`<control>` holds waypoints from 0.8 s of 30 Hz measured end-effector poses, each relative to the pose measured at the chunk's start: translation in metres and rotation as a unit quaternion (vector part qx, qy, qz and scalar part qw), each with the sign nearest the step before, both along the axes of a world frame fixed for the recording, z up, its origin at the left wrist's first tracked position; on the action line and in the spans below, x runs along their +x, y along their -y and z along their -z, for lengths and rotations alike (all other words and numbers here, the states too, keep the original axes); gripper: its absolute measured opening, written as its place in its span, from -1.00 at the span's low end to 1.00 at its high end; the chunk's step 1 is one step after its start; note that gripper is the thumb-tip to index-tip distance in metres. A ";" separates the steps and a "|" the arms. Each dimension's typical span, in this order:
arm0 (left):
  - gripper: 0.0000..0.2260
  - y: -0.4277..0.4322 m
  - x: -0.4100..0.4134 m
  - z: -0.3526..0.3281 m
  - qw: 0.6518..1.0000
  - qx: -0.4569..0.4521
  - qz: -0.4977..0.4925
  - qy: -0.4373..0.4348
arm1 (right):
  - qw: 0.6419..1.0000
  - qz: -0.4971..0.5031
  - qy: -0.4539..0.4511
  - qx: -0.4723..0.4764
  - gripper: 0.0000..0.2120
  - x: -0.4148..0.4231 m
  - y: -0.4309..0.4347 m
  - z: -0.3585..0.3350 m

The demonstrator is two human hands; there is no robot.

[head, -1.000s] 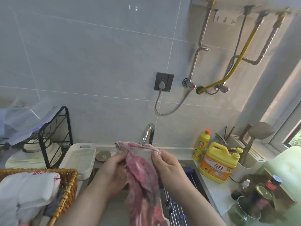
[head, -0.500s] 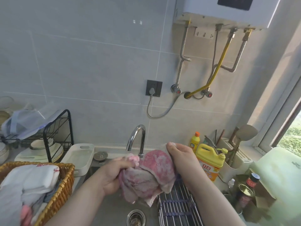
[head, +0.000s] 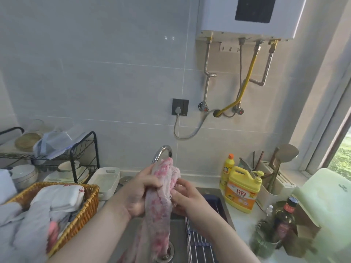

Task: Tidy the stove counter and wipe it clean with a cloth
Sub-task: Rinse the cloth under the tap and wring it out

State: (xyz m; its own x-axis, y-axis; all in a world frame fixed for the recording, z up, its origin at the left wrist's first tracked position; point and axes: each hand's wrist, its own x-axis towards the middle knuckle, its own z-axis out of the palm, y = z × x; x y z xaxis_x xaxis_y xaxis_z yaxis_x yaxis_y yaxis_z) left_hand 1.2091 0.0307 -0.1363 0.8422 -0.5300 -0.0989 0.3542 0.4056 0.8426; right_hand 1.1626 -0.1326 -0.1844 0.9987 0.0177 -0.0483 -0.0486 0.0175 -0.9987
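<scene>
Counter (head: 238, 218), left side: wicker basket (head: 83, 211) near, black dish rack (head: 84, 149) far, white tray (head: 106, 179) beside it. Right side: yellow detergent jug (head: 241, 192), small yellow bottle (head: 228, 168) behind it, white utensil holder (head: 273, 186), dark bottle (head: 286, 211) near.

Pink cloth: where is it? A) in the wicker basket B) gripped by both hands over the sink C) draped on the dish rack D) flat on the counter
B: the left hand and right hand both hold the pink cloth, which hangs into the sink.
</scene>
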 end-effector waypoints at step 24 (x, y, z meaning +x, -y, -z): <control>-0.90 -0.072 0.021 -0.035 0.887 0.313 -0.270 0.209 | 0.963 0.106 0.100 -0.226 -0.81 -0.001 0.036 -0.079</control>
State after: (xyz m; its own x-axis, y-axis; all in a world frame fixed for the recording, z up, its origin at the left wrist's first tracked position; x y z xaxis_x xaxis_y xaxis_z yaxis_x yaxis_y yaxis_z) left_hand 1.2304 0.1025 -0.1018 0.9888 0.0096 0.1488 -0.1450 -0.1713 0.9745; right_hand 1.1616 -0.1689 -0.1050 0.9676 -0.1649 0.1910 0.1030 -0.4329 -0.8955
